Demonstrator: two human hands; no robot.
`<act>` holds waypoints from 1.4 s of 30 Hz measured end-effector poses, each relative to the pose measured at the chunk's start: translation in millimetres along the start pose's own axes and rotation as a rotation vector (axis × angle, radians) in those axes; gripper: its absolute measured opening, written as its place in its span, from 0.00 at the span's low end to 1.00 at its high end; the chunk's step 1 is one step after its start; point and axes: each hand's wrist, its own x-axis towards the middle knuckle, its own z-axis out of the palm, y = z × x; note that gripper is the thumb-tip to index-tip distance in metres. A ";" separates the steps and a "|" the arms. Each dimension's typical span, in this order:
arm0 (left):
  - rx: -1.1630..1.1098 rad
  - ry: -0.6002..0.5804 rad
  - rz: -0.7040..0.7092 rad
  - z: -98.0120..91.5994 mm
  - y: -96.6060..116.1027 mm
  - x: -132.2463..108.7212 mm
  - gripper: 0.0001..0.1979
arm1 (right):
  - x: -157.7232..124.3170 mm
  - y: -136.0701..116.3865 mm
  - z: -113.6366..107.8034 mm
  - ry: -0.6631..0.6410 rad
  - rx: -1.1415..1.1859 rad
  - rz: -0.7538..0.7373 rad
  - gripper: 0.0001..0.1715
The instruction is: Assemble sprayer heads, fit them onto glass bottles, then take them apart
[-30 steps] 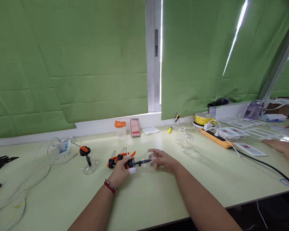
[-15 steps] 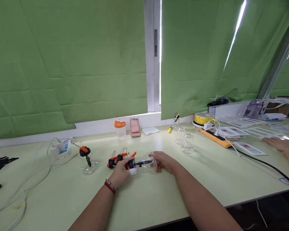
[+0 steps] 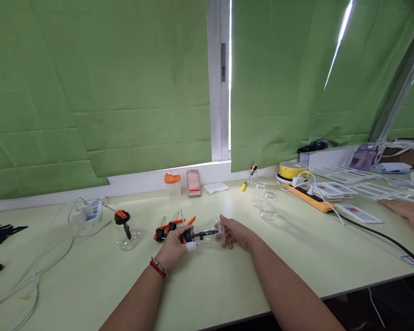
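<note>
Cables (image 3: 37,292) trail over the table (image 3: 207,294); right of them stands a glass bottle (image 3: 134,241) with an orange-and-black top. Orange-and-black parts (image 3: 172,225) lie next, beside the left hand (image 3: 173,248), closed round the black cap end of a clear bottle (image 3: 212,225) held sideways. The right hand (image 3: 236,231) curls round its base. Farther right, clear glassware (image 3: 269,213) sits near an orange power strip (image 3: 312,199)

You've a clear glass vessel (image 3: 211,225) ~horiz. in front of you, wide end R; blk cap (image 3: 188,236) L, blk rod (image 3: 209,233) lengthwise inside.
</note>
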 end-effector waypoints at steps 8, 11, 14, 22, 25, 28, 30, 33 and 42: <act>0.013 0.043 0.011 -3.4 -4.2 2.0 0.30 | -10.6 -10.5 -1.8 -0.073 0.056 -0.177 0.38; 0.021 0.044 0.012 -1.8 -3.7 1.7 0.30 | -9.7 -10.4 -0.2 -0.069 0.056 -0.147 0.32; 0.019 0.038 0.004 -0.1 -1.1 0.9 0.29 | -9.0 -10.7 1.9 -0.073 0.031 -0.110 0.27; 0.008 0.041 -0.003 2.0 6.2 -1.5 0.28 | -4.6 -9.7 4.9 -0.079 0.040 -0.032 0.24; 0.014 0.033 0.001 2.5 8.5 -2.4 0.28 | -5.0 -10.8 5.2 -0.093 0.031 0.006 0.25; 0.020 0.033 0.002 3.6 11.0 -3.5 0.28 | -6.4 -12.5 5.4 -0.091 0.023 0.018 0.25; 0.025 0.038 -0.004 4.3 11.9 -3.9 0.28 | -6.8 -12.4 5.1 -0.087 0.027 0.021 0.25; 0.034 0.042 0.002 4.7 13.2 -4.4 0.28 | -5.8 -9.6 4.0 -0.080 0.056 0.024 0.25; 0.055 0.268 0.236 4.1 48.0 -15.0 0.22 | -5.8 -2.8 25.9 -0.322 0.296 -0.136 0.27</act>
